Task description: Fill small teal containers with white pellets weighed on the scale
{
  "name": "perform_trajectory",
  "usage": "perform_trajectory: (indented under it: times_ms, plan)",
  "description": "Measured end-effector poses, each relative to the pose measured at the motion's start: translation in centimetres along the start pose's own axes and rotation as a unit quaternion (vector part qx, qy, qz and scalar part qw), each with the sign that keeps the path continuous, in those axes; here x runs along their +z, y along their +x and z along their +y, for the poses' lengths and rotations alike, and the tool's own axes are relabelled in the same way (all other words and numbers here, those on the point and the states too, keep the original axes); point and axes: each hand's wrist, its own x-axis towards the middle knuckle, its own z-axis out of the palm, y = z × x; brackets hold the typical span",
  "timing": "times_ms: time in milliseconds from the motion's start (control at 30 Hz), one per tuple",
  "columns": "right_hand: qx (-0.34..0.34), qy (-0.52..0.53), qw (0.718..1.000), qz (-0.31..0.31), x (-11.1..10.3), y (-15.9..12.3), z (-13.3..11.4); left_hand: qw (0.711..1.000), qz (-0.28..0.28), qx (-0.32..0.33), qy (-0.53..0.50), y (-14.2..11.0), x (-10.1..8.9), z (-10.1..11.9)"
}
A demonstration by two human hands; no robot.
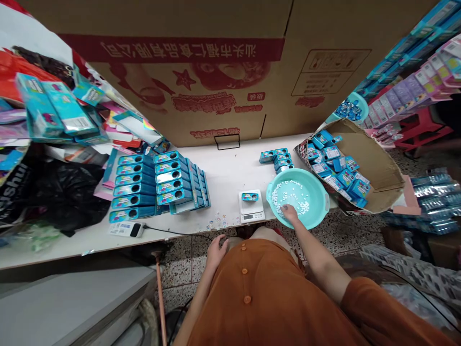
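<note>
My right hand (289,212) reaches into a turquoise plastic basin (317,187) holding several small white pieces (293,192), and its fingers curl down onto them. What they grip is too small to make out. My left hand (216,250) rests on my lap below the table edge, fingers loosely bent, holding nothing. A small white scale (251,207) stands just left of the basin with a blue tin (249,196) lying on it.
Stacks of blue tins (158,185) fill the table's left side; a few more tins (279,158) sit behind the basin. A cardboard box (374,168) of blue tins stands at the right. Big cartons (223,62) wall off the back. Black bag (61,192) at left.
</note>
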Motion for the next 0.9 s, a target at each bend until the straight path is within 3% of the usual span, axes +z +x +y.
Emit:
perform_trajectory:
  times_ms: [167,300,467,533,633,733,900]
  plan:
    - [-0.001,-0.057,0.997,0.058,0.6,-0.2,-0.9,1.0,0.005,0.004,0.002,-0.1,0.0,0.5]
    - [-0.098,-0.039,0.99,0.099,0.1,0.8,-1.7,1.0,0.007,-0.01,0.006,-0.9,-0.3,0.8]
    - [-0.179,-0.015,0.983,0.037,0.1,3.3,-3.7,0.999,0.002,-0.039,0.007,-2.3,-0.5,0.4]
    - [-0.167,0.004,0.986,-0.012,0.8,3.9,-4.5,0.999,0.001,-0.037,0.01,-2.8,-0.5,0.1]
    - [-0.094,0.078,0.99,-0.065,1.8,3.6,-5.1,0.999,0.008,-0.033,0.015,-3.2,-0.3,-0.2]
    - [-0.036,0.141,0.986,-0.079,2.2,2.6,-4.7,0.999,0.005,-0.033,0.02,-3.3,0.0,-0.2]
    - [-0.032,0.212,0.973,-0.083,1.7,1.3,-3.8,0.999,-0.007,-0.043,0.025,-3.1,0.4,0.3]
